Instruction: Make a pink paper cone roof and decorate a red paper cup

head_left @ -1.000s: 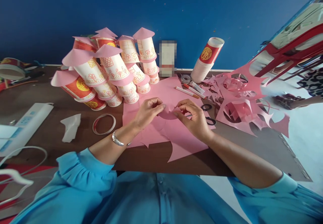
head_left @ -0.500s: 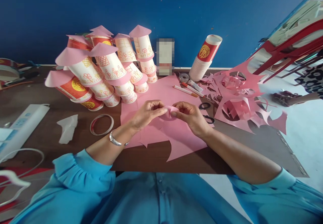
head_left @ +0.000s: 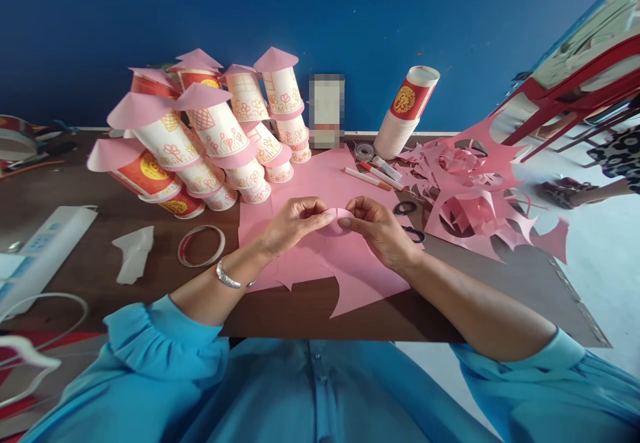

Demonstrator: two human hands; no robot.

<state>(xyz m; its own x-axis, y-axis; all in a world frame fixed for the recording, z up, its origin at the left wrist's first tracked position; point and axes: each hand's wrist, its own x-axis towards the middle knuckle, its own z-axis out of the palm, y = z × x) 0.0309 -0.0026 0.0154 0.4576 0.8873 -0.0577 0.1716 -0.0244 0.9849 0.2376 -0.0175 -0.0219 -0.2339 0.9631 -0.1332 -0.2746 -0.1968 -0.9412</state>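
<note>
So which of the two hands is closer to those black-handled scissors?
The right. The right hand is just beside the handles of the scissors; the left hand is farther off, on the other side of the small pink paper piece held between them.

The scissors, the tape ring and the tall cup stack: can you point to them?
Scissors [head_left: 413,234], head view: a black handle loop.
Tape ring [head_left: 221,242], head view: its right rim.
Cup stack [head_left: 414,101], head view: the red top cup.

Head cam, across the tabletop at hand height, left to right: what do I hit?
white-and-blue strip → torn white scrap → tape ring → left hand → held pink paper piece → right hand → pink sheet with cut-out holes
</note>
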